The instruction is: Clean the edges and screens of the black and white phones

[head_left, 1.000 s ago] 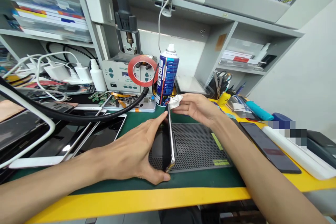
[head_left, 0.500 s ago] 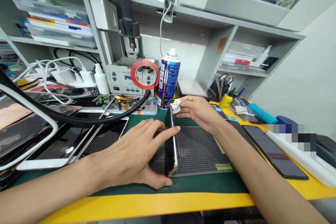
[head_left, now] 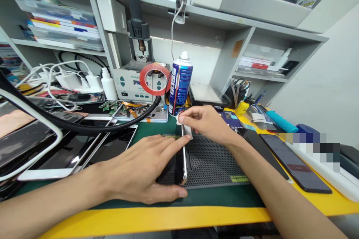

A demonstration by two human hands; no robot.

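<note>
A dark smartphone (head_left: 184, 166) with a shiny metal edge stands on its long side, edge up. My left hand (head_left: 140, 168) grips it from the left, thumb at the near end and index finger over the upper edge. At the phone's far end, my right hand (head_left: 209, 123) pinches a white tissue (head_left: 189, 133) that wraps over the edge there. The fingertips partly cover the tissue. Beneath the phone lies a black perforated pad (head_left: 218, 162) on a green mat (head_left: 218, 196). A blue spray can (head_left: 181, 86) stands just behind my right hand.
Several phones (head_left: 103, 149) lie to the left under a black hose (head_left: 92, 129). A hot-air station (head_left: 126, 82) with a red tape roll (head_left: 142, 79) stands behind. More phones (head_left: 297, 164) lie on the right, near a turquoise tube (head_left: 280, 120). Shelves (head_left: 280, 30) line the back.
My right hand has moved slightly left and closed over the phone's far end, bringing the tissue down over the edge. My left index finger lies a little lower along the phone.
</note>
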